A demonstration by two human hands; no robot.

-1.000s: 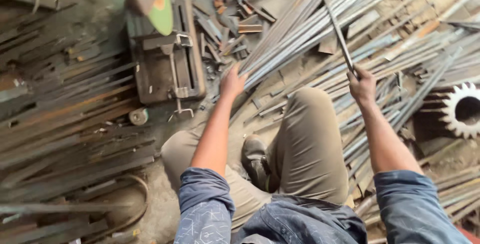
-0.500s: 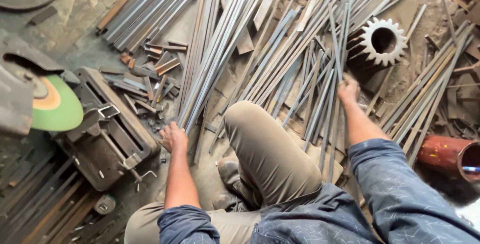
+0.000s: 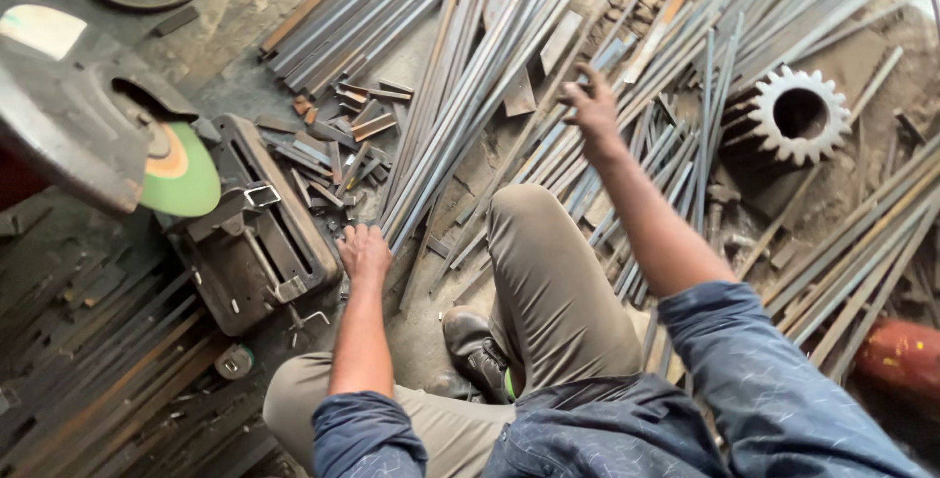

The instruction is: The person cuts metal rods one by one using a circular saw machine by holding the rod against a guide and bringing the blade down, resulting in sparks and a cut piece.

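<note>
Left hand flat on floor beside vise, grip empty. Right hand raised at 12 o'clock over rods, fingers spread, holding nothing.

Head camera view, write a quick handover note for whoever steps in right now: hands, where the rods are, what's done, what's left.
Left hand: open, resting on the floor at the near ends of the long steel rods, beside the vise base.
Right hand: raised over the rod pile, fingers loose, holding nothing.
Cut-off saw with green disc sits at left; short cut pieces lie behind the vise.
Done: some short pieces cut.
Left: no rod is in the vise yet.
</note>
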